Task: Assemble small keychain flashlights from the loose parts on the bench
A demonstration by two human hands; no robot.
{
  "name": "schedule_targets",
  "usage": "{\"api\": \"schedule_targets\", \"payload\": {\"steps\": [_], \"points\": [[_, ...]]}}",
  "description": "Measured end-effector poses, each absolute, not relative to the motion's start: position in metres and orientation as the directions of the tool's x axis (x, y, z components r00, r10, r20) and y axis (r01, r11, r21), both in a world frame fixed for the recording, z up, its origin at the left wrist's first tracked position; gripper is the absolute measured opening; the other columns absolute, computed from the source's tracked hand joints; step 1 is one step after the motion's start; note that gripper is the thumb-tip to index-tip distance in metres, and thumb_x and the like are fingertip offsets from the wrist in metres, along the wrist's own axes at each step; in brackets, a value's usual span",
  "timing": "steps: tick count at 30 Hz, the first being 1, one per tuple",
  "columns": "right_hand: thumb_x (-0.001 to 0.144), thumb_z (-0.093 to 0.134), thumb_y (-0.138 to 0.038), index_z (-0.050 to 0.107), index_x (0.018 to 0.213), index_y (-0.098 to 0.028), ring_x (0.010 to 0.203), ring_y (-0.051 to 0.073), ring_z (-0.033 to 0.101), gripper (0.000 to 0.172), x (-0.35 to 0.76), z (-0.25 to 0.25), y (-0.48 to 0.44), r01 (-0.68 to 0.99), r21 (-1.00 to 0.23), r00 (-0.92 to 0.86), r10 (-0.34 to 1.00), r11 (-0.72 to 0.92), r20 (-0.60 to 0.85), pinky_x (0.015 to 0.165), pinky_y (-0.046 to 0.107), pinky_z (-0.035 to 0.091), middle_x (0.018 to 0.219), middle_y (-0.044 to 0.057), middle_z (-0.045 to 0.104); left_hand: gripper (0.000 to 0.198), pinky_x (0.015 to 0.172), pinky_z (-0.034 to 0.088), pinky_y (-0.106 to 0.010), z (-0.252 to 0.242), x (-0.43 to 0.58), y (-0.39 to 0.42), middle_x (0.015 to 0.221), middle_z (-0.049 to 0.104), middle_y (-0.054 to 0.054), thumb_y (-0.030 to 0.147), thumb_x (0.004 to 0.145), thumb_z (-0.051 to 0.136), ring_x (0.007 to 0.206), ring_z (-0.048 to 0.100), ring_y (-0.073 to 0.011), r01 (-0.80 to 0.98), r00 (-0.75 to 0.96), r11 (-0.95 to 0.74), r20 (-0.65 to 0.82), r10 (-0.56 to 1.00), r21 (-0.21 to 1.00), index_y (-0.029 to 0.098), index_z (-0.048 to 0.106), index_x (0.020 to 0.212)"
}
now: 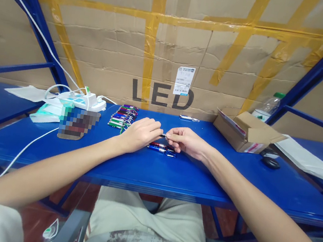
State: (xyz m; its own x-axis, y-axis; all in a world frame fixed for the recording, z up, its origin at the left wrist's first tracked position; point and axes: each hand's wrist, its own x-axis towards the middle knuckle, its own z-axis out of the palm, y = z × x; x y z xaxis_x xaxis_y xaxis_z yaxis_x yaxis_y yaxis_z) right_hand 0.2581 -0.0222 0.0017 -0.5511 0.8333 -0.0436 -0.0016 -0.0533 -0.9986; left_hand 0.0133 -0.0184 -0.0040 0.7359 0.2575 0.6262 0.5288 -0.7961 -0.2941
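Observation:
Over the middle of the blue table, my left hand (143,135) is closed round a small pen with a shiny metal end (163,135). The fingertips of my right hand (187,142) pinch that metal end from the other side. Most of the pen's barrel is hidden by my left fingers. Just below my hands lie a red pen (162,146) and a blue pen (159,150), the blue one with a metal clip at its right end. Beyond my left hand is a row of several coloured pens (121,116) with clips. A lone silvery pen (189,118) lies near the back edge.
An opened cardboard box (248,131) stands at the right, with a black mouse-like object (271,162) and white paper (309,160) near it. At the left are a white power strip (90,102), cables and a teal-and-white packet (48,112). A large carton (113,55) forms the back wall.

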Motion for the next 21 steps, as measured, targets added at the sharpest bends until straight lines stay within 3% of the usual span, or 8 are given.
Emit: {"api": "schedule_targets", "payload": {"steps": [5, 9, 14, 21], "points": [[0.073, 0.099, -0.048, 0.069, 0.086, -0.017, 0.058, 0.008, 0.054, 0.046, 0.256, -0.001, -0.022, -0.029, -0.998, -0.506, 0.862, -0.051, -0.029, 0.051, 0.022, 0.051, 0.073, -0.002, 0.064, 0.036, 0.081, 0.046, -0.039, -0.008, 0.012, -0.015, 0.093, 0.064, -0.009, 0.038, 0.116, 0.044, 0.086, 0.058, -0.0241, 0.525, 0.695, -0.837, 0.645, 0.318, -0.154, 0.020, 0.069, 0.097], [0.072, 0.099, -0.051, 0.066, 0.090, -0.020, 0.064, 0.012, 0.064, 0.049, 0.250, -0.006, -0.022, -0.027, -0.992, -0.426, 0.896, 0.125, 0.125, 0.061, 0.029, 0.061, 0.078, -0.002, 0.069, 0.031, 0.086, 0.049, -0.038, -0.011, 0.010, -0.011, 0.099, 0.066, -0.009, 0.039, 0.115, 0.050, 0.091, 0.060, -0.0239, 0.528, 0.683, -0.844, 0.634, 0.362, -0.087, 0.019, 0.070, 0.102], [0.079, 0.092, -0.054, 0.066, 0.087, -0.020, 0.067, 0.015, 0.070, 0.043, 0.250, -0.008, -0.019, 0.029, -0.953, -0.400, 0.878, 0.301, 0.265, 0.068, 0.033, 0.063, 0.083, 0.001, 0.072, 0.025, 0.084, 0.051, -0.035, -0.010, 0.008, -0.007, 0.097, 0.067, -0.007, 0.039, 0.111, 0.060, 0.091, 0.064, -0.0224, 0.497, 0.640, -0.865, 0.641, 0.423, 0.075, 0.018, 0.071, 0.104], [0.096, 0.073, -0.040, 0.070, 0.094, -0.021, 0.074, 0.019, 0.071, 0.019, 0.256, -0.008, -0.019, 0.316, -0.772, -0.433, 0.807, 0.552, 0.400, 0.072, 0.033, 0.057, 0.086, 0.002, 0.073, 0.021, 0.078, 0.050, -0.031, -0.010, 0.008, -0.004, 0.091, 0.067, -0.004, 0.037, 0.107, 0.069, 0.083, 0.065, -0.0189, 0.453, 0.594, -0.860, 0.640, 0.488, 0.235, 0.018, 0.075, 0.100]]}}
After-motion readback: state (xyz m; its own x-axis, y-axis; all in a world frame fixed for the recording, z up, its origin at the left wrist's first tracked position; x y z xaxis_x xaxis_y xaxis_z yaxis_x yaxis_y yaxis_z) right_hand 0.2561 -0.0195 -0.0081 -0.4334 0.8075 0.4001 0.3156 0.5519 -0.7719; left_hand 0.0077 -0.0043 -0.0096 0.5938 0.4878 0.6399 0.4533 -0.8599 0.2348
